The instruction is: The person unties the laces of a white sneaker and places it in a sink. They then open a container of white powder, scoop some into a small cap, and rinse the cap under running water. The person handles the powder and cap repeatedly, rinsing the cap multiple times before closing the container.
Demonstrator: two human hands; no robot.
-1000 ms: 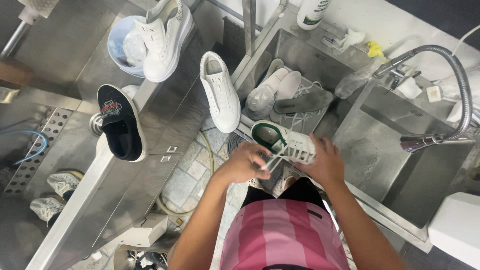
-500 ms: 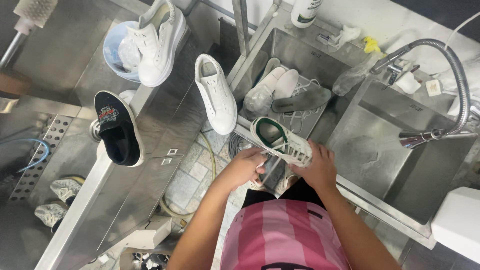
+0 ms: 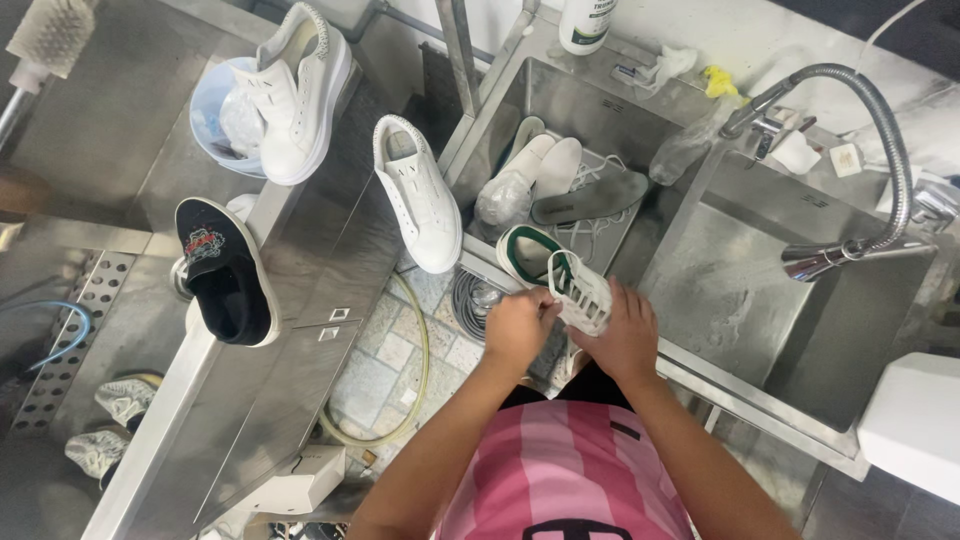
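Observation:
A white sneaker with a green lining (image 3: 552, 268) rests on the front rim of the steel sink (image 3: 700, 380). My left hand (image 3: 517, 328) grips its near side by the laces. My right hand (image 3: 625, 335) holds its toe end from the right. In the left basin lie white insoles, a grey insole (image 3: 590, 198) and loose laces. Another white sneaker (image 3: 420, 195) sits on the counter to the left of the basin.
A black slip-on shoe (image 3: 225, 272) hangs over the steel counter's edge. A white sneaker (image 3: 295, 95) sits on a blue bowl at the back. A spring faucet (image 3: 862, 160) arches over the right basin. A hose (image 3: 415, 385) and grey shoes (image 3: 115, 420) lie on the floor.
Both hands and the green-lined sneaker stay at the sink rim; my fingers have shifted a little along the laces. The view has drifted slightly.

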